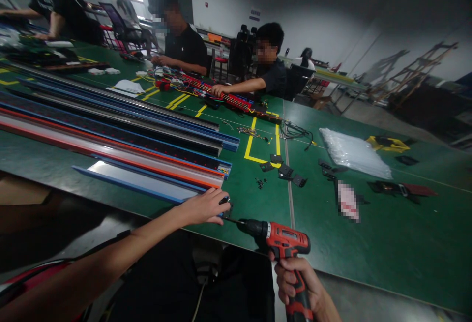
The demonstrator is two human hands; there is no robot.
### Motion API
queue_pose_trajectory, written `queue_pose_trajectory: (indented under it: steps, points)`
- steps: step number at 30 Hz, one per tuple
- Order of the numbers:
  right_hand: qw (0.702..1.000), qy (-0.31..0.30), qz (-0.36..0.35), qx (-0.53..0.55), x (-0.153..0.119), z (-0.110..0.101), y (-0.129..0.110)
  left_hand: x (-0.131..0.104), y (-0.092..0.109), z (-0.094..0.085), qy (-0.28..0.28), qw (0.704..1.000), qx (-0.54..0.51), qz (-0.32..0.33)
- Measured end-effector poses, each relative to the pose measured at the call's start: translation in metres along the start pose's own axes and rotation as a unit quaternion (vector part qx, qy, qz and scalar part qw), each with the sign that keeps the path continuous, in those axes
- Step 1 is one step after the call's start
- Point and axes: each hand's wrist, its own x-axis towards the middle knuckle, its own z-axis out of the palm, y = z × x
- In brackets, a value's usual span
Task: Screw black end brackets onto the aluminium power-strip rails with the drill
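Observation:
My right hand [295, 280] is wrapped round the handle of a red and black cordless drill [289, 237]. The drill's long bit [234, 220] points left and its tip is at the end of a blue channel profile [147, 182] with a pale inner face. Fingers of my left hand [208, 206] are closed over that same end of the profile. A small dark piece [225, 203] shows under the fingertips, partly hidden. Small black screws [261, 183] lie loose on the green table [254, 209], beyond the drill bit.
Long orange, blue and black profiles [147, 152] lie side by side beyond my left hand. Black plates [285, 171] and a bubble-wrap bundle [354, 152] lie to the right. Across the table, a co-worker's hand [218, 90] rests on a red wired assembly [236, 100].

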Motion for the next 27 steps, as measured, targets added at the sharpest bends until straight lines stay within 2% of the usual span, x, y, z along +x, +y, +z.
queue_pose_trajectory:
  steps: [9,16,27]
  points:
    - [1.0,-0.01,0.004,0.0,0.001,0.001,0.0,0.001,0.002,-0.002,-0.006,1.0,0.01,-0.006]
    - [1.0,-0.009,0.012,-0.004,0.001,-0.001,-0.005,0.001,0.004,0.001,0.012,0.999,-0.012,-0.033]
    - [1.0,0.0,0.029,0.002,0.0,0.001,-0.009,0.001,0.005,0.0,-0.002,0.999,-0.001,-0.036]
